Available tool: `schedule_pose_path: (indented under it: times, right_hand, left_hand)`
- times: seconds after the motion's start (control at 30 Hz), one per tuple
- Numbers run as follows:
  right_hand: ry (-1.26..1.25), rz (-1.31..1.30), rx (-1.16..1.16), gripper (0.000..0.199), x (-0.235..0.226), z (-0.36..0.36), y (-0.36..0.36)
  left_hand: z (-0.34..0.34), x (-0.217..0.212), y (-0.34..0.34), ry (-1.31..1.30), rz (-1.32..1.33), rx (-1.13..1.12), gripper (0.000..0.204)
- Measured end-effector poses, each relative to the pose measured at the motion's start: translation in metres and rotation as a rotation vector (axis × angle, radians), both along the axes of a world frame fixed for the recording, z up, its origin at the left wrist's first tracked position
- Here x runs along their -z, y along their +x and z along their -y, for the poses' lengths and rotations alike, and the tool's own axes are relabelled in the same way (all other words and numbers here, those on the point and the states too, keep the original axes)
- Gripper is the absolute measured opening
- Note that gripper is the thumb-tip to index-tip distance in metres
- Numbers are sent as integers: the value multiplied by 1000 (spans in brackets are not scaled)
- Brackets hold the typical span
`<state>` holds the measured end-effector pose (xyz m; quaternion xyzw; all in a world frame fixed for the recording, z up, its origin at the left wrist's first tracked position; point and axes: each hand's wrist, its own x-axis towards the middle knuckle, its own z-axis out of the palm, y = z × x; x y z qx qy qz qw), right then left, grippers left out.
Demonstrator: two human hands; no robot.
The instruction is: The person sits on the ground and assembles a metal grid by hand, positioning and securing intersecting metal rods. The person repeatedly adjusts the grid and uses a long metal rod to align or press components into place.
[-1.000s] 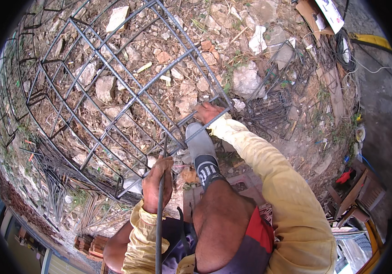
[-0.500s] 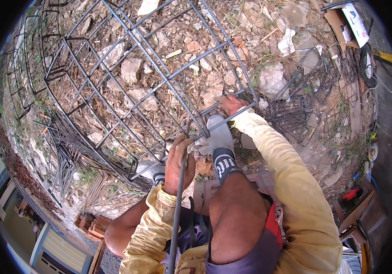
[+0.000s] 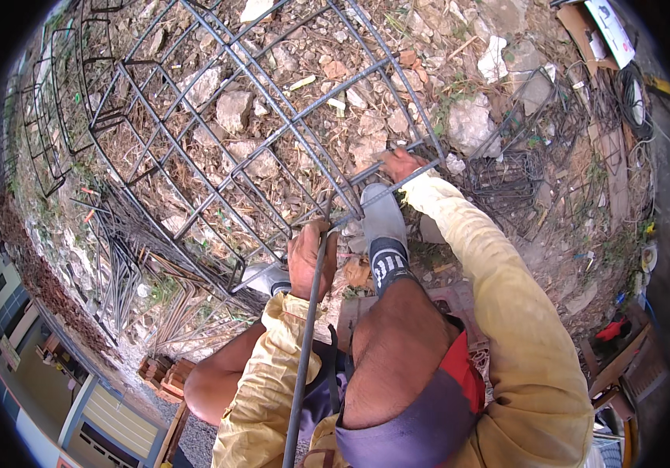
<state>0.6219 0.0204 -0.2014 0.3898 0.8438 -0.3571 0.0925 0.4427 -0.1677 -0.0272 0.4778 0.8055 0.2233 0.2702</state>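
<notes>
A rebar cage (image 3: 292, 119) of dark grey bars and bent stirrups stretches from in front of me toward the far left. My left hand (image 3: 309, 261) is closed round a long steel rod (image 3: 301, 374), by the near end of the cage. The rod's top end shows just above the fingers; it runs back toward me past the left sleeve. At the cage's near right corner, my right hand (image 3: 401, 164) has its fingers curled on an end bar; part of them is hidden. Just below that bar is my grey shoe (image 3: 384, 214).
Rocks (image 3: 471, 126) and dry weeds cover the ground under the cage. Loose bent bars (image 3: 128, 269) lie to the left, near stacked bricks (image 3: 165, 377). To the right are tangled wire (image 3: 506, 181), a plank (image 3: 612, 175) and an open cardboard box (image 3: 584, 35).
The view has shifted slightly, with the cage lying a little further right in it. The rod leans more to the right at its top. Both hands keep their holds.
</notes>
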Motion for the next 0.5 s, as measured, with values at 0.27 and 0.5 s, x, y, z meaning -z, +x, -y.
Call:
schedule_pose_path:
  times: [0.27, 0.5]
  right_hand:
    - [-478, 86, 240, 51, 22, -8, -2]
    - [-455, 192, 299, 57, 34, -9, -9]
  left_hand:
    - [-6, 1, -1, 10, 17, 35, 11]
    - [-14, 0, 5, -46, 33, -34, 11]
